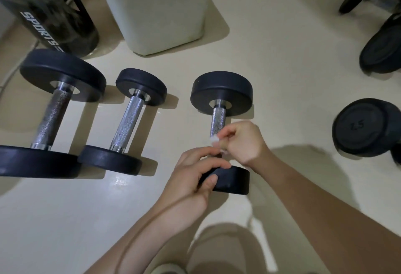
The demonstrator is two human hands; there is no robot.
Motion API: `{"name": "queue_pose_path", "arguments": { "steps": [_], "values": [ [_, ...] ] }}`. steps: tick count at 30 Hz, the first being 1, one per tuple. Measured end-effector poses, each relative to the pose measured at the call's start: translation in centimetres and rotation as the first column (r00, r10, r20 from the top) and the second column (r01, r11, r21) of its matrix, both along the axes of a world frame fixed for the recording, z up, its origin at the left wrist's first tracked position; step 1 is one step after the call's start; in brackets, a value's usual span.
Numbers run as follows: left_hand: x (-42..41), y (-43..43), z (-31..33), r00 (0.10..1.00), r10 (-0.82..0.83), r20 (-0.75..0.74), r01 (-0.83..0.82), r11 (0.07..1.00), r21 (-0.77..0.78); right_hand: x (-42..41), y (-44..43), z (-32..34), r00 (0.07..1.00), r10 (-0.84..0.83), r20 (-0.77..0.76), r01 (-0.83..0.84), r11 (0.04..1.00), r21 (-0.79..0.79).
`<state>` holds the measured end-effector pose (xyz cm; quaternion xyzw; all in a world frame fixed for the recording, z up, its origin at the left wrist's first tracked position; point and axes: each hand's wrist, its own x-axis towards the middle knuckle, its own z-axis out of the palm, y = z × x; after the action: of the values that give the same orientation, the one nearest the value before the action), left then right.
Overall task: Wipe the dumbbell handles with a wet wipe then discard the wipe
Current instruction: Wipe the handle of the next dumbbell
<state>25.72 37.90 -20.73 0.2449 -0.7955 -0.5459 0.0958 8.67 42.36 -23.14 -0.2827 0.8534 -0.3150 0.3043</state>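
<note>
At the left edge lies a big dumbbell [52, 117], its near plate cut off by the frame. Behind it in the upper left stands a dark bottle [54, 13], its top out of view, with "SPORTS" printed down its side. A smaller middle dumbbell [128, 124] lies just beside the big one, their near plates almost touching. A white bin [156, 11] stands at upper centre, and only its lower walls show.

The third dumbbell [221, 95] lies on the pale floor [65, 219] at centre frame, apart from the other two. The left hand [191, 176] grips its near plate [232, 181], with the fingers curled over the top rim and the thumb pressed on the plate's edge. That hand hides the plate's left part. Just right of it, the right hand [243, 141] is closed, pinching a small white wipe [213, 140] against the lower end of the handle [218, 119]. Only a crumpled corner of the wipe shows past the fingertips, and it is blurred. The rest of it, and the lower stretch of the handle, are hidden behind both hands.

At bottom centre is a pale rounded shape [227, 252] that I cannot identify. At the right edge a dark weight [364, 128] faces me. The number moulded on it is too dim to read surely. More black weights [382, 52] sit in the upper right, partly cut off.
</note>
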Motion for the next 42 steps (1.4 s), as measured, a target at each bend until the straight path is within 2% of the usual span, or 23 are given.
{"name": "queue_pose_path", "arguments": {
  "steps": [2, 4, 7, 8, 10, 12, 14, 16, 17, 18, 21, 23, 25, 26, 29, 31, 32, 34, 35, 36, 39, 41, 42],
  "values": [
    [-0.1, 0.1, 0.0, 0.997, -0.081, -0.015, 0.081, 0.996, -0.047, -1.3, -1.8, 0.3, 0.989, -0.148, -0.007, 0.145, 0.979, -0.141],
    [0.3, -0.4, -0.2, 0.995, -0.103, 0.008, 0.103, 0.995, 0.008, -1.6, -1.8, 0.1, 0.980, -0.197, 0.038, 0.201, 0.965, -0.171],
    [0.6, -0.9, -0.2, 1.000, -0.011, 0.008, 0.011, 1.000, -0.024, 0.0, 0.7, -0.6, 0.997, -0.056, 0.058, 0.055, 0.998, 0.008],
    [0.5, -0.7, -0.2, 1.000, 0.008, 0.010, -0.008, 0.999, -0.040, 0.0, 0.6, -0.3, 0.999, -0.034, 0.028, 0.033, 0.999, 0.024],
    [0.0, -0.1, -0.2, 1.000, -0.003, 0.015, 0.004, 0.997, -0.082, -1.5, -0.8, -0.3, 0.987, -0.154, -0.041, 0.149, 0.984, -0.093],
    [-0.1, 0.3, -0.3, 1.000, -0.023, 0.008, 0.024, 0.986, -0.162, -2.2, -1.6, 0.0, 0.969, -0.247, -0.019, 0.240, 0.956, -0.170],
    [-0.2, 0.3, -0.3, 0.999, -0.011, 0.036, 0.020, 0.963, -0.267, -1.6, -0.2, -0.9, 0.981, -0.192, -0.016, 0.190, 0.978, -0.087],
    [-0.8, 0.4, 0.1, 0.999, 0.008, 0.050, 0.008, 0.946, -0.323, -0.3, 1.4, -0.5, 0.999, -0.040, -0.037, 0.043, 0.995, 0.087],
    [-1.2, 0.6, 0.3, 0.999, 0.001, 0.046, 0.013, 0.948, -0.318, -0.6, 1.3, -0.2, 0.998, -0.009, -0.057, 0.015, 0.995, 0.101],
    [-1.5, 0.9, 0.3, 0.999, -0.024, 0.037, 0.034, 0.951, -0.307, -1.6, 0.6, -0.4, 0.995, -0.043, -0.095, 0.048, 0.997, 0.052],
    [-1.1, 0.8, -0.1, 0.994, -0.110, 0.005, 0.106, 0.942, -0.318, -3.2, -1.0, 0.4, 0.974, -0.211, -0.085, 0.202, 0.974, -0.098],
    [-0.6, 0.2, -0.4, 0.989, -0.148, 0.026, 0.149, 0.949, -0.278, -2.6, 0.7, 0.1, 0.984, -0.178, -0.016, 0.177, 0.983, -0.041],
    [-0.6, -0.4, -0.5, 0.982, -0.183, 0.034, 0.186, 0.950, -0.251, -1.4, 2.6, 0.3, 0.999, -0.035, 0.019, 0.033, 0.995, 0.090],
    [-0.8, -0.6, -0.5, 0.976, -0.213, 0.039, 0.216, 0.943, -0.252, -1.6, 2.9, 0.4, 0.999, -0.035, 0.034, 0.031, 0.995, 0.095],
    [-1.2, -1.1, -0.2, 0.961, -0.271, 0.050, 0.275, 0.933, -0.231, -4.4, 1.0, 0.1, 0.962, -0.271, 0.012, 0.271, 0.958, -0.089],
    [-1.1, -1.0, -0.3, 0.957, -0.285, 0.060, 0.291, 0.931, -0.219, -4.8, 1.3, 0.1, 0.938, -0.347, 0.003, 0.345, 0.932, -0.109],
    [-0.9, -0.9, -0.4, 0.958, -0.278, 0.064, 0.285, 0.933, -0.219, -4.4, 2.2, 0.0, 0.951, -0.308, 0.032, 0.309, 0.947, -0.091],
    [-1.1, -0.6, -0.6, 0.959, -0.275, 0.064, 0.282, 0.934, -0.220, -2.9, 4.3, 0.5, 0.990, -0.112, 0.084, 0.113, 0.993, -0.017],
    [-1.4, -0.4, -0.7, 0.958, -0.282, 0.059, 0.288, 0.933, -0.218, -2.7, 4.6, 0.8, 0.994, -0.064, 0.086, 0.064, 0.998, 0.006],
    [-1.7, -0.2, -0.8, 0.957, -0.287, 0.050, 0.291, 0.934, -0.206, -3.1, 4.3, 0.7, 0.994, -0.087, 0.059, 0.087, 0.996, -0.009],
    [-2.0, 0.4, -0.7, 0.954, -0.301, 0.016, 0.300, 0.943, -0.141, -5.0, 2.1, 0.1, 0.952, -0.305, -0.019, 0.301, 0.946, -0.122],
    [-2.0, 0.8, -0.8, 0.945, -0.326, 0.017, 0.325, 0.937, -0.128, -5.1, 2.9, 0.0, 0.951, -0.304, -0.057, 0.297, 0.948, -0.111],
    [-2.0, 1.0, -0.9, 0.942, -0.337, 0.018, 0.336, 0.931, -0.140, -4.8, 4.0, 0.3, 0.972, -0.235, -0.023, 0.233, 0.970, -0.070]
  ]
}}
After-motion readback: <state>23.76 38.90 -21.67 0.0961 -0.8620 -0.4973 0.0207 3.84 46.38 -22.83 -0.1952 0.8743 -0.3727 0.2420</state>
